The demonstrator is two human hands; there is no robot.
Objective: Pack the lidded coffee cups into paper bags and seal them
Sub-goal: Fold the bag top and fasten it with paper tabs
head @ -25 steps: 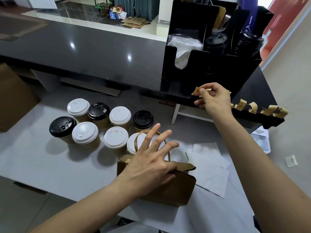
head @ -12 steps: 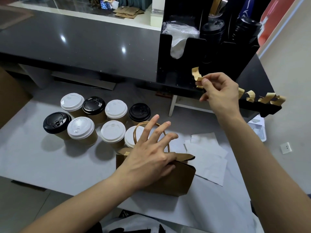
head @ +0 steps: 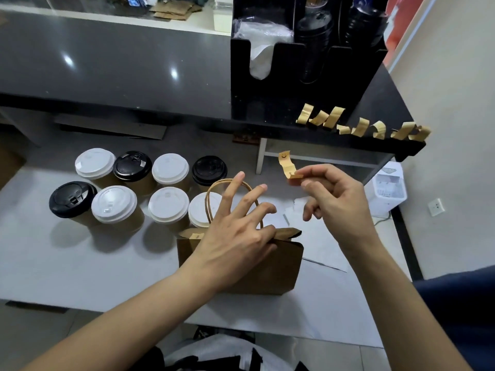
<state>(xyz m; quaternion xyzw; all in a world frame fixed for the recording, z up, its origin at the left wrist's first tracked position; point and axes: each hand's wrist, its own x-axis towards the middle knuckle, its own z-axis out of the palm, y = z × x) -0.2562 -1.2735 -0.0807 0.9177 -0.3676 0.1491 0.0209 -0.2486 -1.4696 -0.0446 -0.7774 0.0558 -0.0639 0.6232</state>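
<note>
The right hand [head: 334, 199] pinches a curled brown sticker [head: 288, 168] between thumb and forefinger, its other fingers loosely curled, raised above the white table [head: 80, 263] to the right of the paper bag [head: 267, 266]. The left hand [head: 235, 236] presses down on the bag's folded top, fingers straight and spread apart over its handle [head: 211, 199]. Eight lidded cups [head: 115, 202] stand in two rows just left of the bag. More stickers [head: 359, 127] hang along the far black counter edge [head: 294, 129].
</note>
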